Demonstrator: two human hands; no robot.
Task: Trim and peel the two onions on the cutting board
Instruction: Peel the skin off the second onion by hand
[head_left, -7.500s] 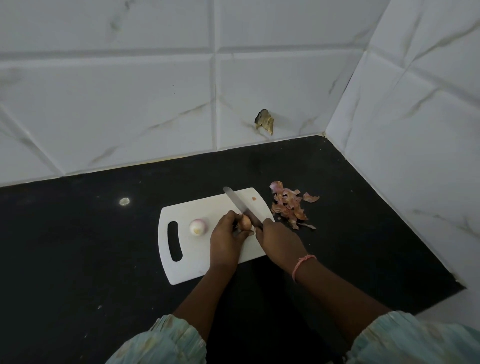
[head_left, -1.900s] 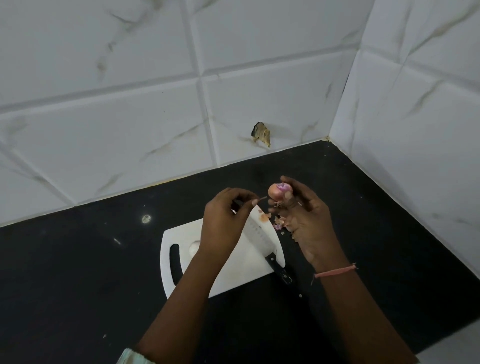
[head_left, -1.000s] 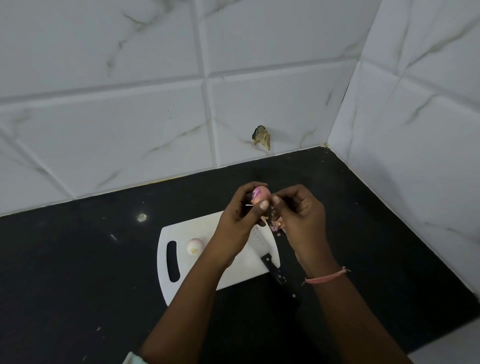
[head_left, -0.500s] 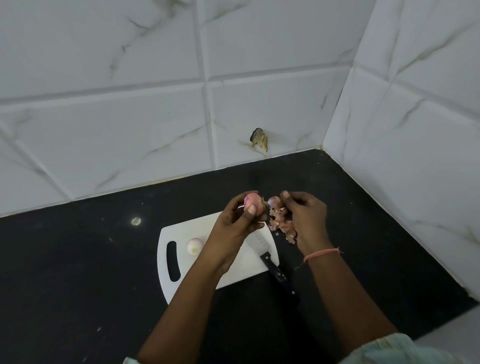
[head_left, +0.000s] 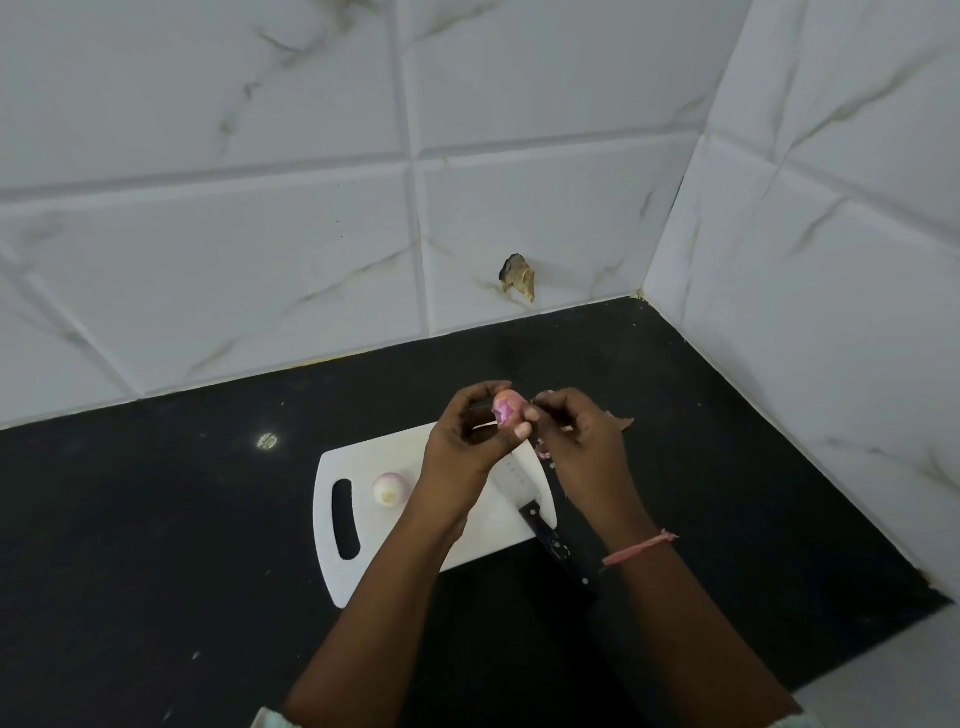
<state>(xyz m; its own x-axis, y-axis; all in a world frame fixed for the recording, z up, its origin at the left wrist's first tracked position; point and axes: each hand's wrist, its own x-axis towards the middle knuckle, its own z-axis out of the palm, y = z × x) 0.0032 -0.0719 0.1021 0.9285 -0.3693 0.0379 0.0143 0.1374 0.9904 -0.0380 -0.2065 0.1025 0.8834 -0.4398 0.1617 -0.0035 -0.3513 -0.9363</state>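
Note:
My left hand holds a small pink onion between thumb and fingers, raised above the white cutting board. My right hand is right beside it, its fingertips pinching at the onion's skin on the right side. A second onion, pale and peeled, lies on the board near the handle slot. The knife rests on the board's right part, blade on the board and black handle hanging over the near right corner.
The board lies on a black counter in a corner of white tiled walls. Onion peels lie right of the board, mostly hidden by my right hand. A brownish scrap clings to the back wall.
The knife was laid down on the board. The onion was lifted and passed from my right hand to my left. My right hand dropped skin on the peel pile and came back to the onion.

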